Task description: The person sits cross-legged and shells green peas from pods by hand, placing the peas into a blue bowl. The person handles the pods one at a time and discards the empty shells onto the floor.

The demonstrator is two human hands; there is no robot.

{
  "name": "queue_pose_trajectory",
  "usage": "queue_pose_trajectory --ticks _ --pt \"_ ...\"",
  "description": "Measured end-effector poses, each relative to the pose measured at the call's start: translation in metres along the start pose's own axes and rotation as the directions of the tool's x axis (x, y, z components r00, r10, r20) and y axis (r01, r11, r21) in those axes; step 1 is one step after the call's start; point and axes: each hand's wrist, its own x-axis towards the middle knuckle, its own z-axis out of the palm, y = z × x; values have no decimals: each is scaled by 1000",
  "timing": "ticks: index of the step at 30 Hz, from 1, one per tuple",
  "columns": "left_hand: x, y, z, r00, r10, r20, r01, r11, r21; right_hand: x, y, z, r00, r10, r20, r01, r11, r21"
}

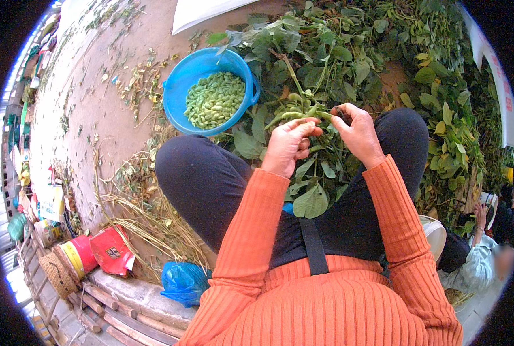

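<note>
My left hand (289, 142) is closed, thumb against forefinger, at a cluster of green bean pods (292, 115) on a leafy stalk. The thumb and fingers of my right hand (357, 132) pinch one green pod (324, 115) that spans the small gap between my hands. The stem (292, 74) of the bean plant slants up and away from the cluster. Broad green leaves (311, 201) hang below my hands, between my knees. Just left of the plant stands a blue plastic bucket (170, 104), holding many loose shelled green beans (215, 100).
Heaped bean plants (352, 47) cover the ground ahead and to the right. Dry stalks (153, 216) lie left of my knee. A blue plastic bag (183, 281), a red packet (111, 251) and a wicker basket (57, 270) are at lower left. Another person (475, 259) is at right, beside a white bucket (434, 237).
</note>
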Motion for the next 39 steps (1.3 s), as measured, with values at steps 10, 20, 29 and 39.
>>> queue_pose_trajectory --ticks 10,20,29,39 --pt "10 -17 -4 980 176 -97 -132 928 350 -22 -20 20 989 -121 88 111 988 109" --pt "10 -17 -11 970 206 -128 -124 876 467 -8 -24 8 946 109 305 -136 988 69" --pt "16 -20 -20 969 248 -14 -212 854 475 5 -13 6 747 315 585 -555 779 290" --pt "16 -23 -23 938 346 21 -269 687 675 3 -11 2 718 281 636 -607 699 377"
